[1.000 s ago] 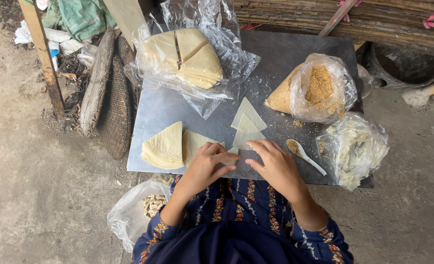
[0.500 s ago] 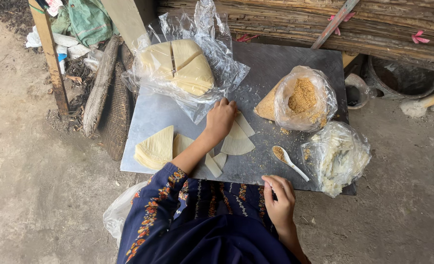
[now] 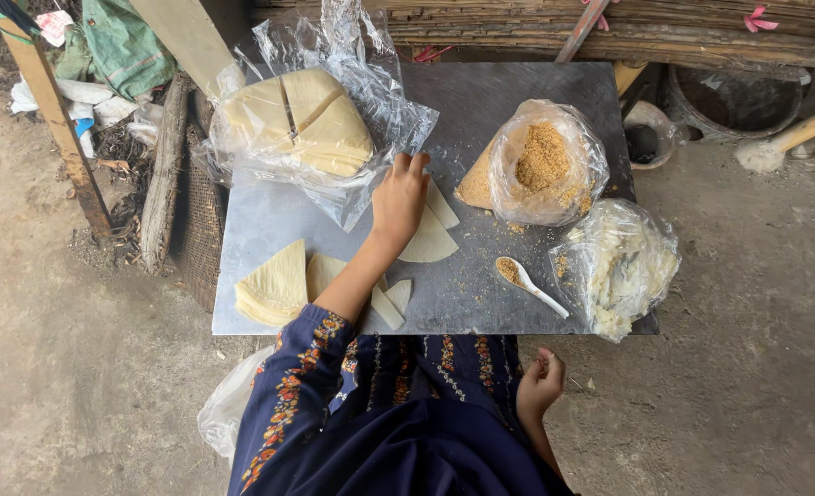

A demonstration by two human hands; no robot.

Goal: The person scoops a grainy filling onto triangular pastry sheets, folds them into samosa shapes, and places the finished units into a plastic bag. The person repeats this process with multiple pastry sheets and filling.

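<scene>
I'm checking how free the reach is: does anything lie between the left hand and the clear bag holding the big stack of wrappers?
Nothing visible does. The left hand rests on a loose wrapper piece, its fingertips right at the edge of the clear bag that holds the wrapper stack. Only bare metal tabletop lies beside them.

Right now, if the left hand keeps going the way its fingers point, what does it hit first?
The left hand points up the metal board. Just past the fingertips is the crumpled edge of the clear plastic bag holding the dough stack. Likely that first, though height is unclear.
</scene>
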